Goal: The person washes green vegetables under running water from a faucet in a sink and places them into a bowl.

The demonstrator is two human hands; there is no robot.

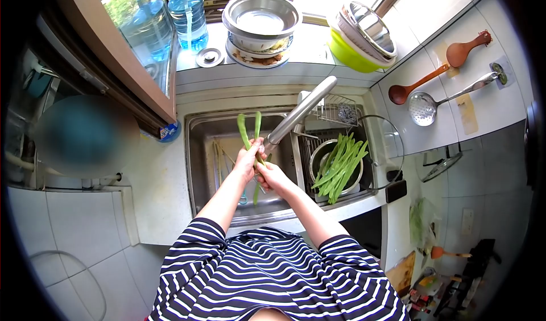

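Observation:
Over the left basin of the steel sink [196, 178], my left hand [248, 159] is closed around a few long flat green beans [243, 130], whose upper ends stick out above the fingers. My right hand [272, 177] is closed on the same beans just below, close against the left. Part of the beans hangs beneath the hands, and my fingers hide their middles. The silver tap [304, 107] reaches down to right beside my hands. In the right basin, a pile of similar green beans [341, 167] lies across a round metal bowl [316, 156].
Stacked bowls [261, 19], a green basin [352, 53] and a blue water bottle [187, 22] stand on the sill. A wire rack [335, 110] and glass lid [392, 144] flank the right basin. A ladle [399, 93] and skimmer [422, 109] hang on the wall.

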